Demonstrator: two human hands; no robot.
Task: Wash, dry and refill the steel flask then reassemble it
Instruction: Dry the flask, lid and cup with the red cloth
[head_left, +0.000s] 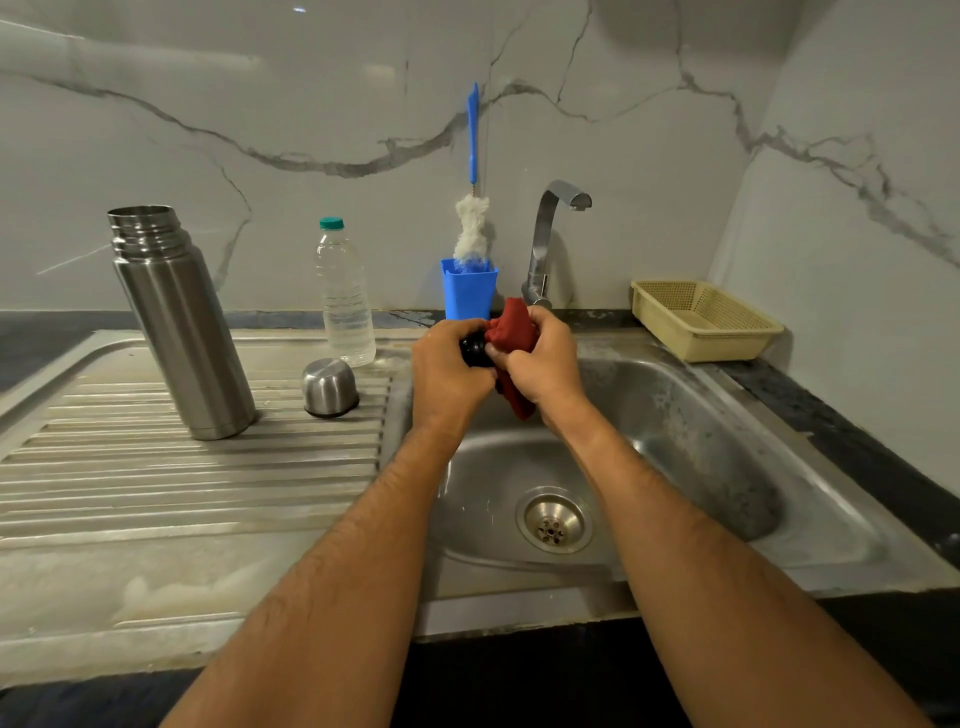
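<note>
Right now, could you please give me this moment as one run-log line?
step: drying | left hand: holds black stopper | right hand: rubs red cloth on it | flask: open, upright on drainboard

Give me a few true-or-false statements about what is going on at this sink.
1. The steel flask stands open on the draining board. True.
2. The steel cup is screwed onto the flask. False: it sits upside down beside it.
3. The right hand holds a red cloth. True.
4. The left hand is empty. False: it grips a black stopper.
5. Water runs from the tap. False: none shows.
</note>
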